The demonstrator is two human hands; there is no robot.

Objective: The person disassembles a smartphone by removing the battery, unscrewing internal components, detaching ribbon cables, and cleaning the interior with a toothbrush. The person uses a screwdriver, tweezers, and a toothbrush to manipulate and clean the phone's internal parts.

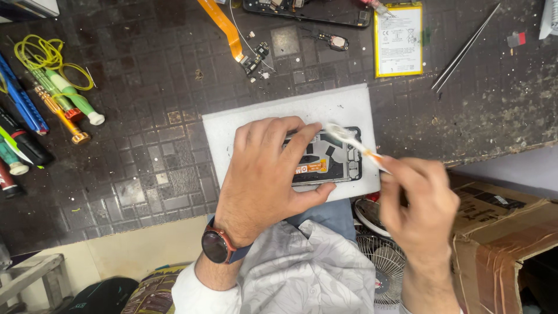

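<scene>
Centrally, left hand point(264, 174) gripping phone point(328, 163), right hand point(421, 206) pinching brush point(349, 139); yellow-edged rectangular white-labelled battery point(399, 39) well above.

Your dark, worn, grid-patterned workbench point(145, 116) carries a white rectangular foam pad point(349, 107) near its front edge, a yellow-edged flat battery point(399, 40), thin metal tweezers point(465, 49), an orange ribbon cable point(224, 26) and coloured screwdrivers point(64, 104) at your left.

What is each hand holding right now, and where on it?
Left hand clamps the opened phone by its long edges. Right hand pinches the white brush at its handle end.
</scene>
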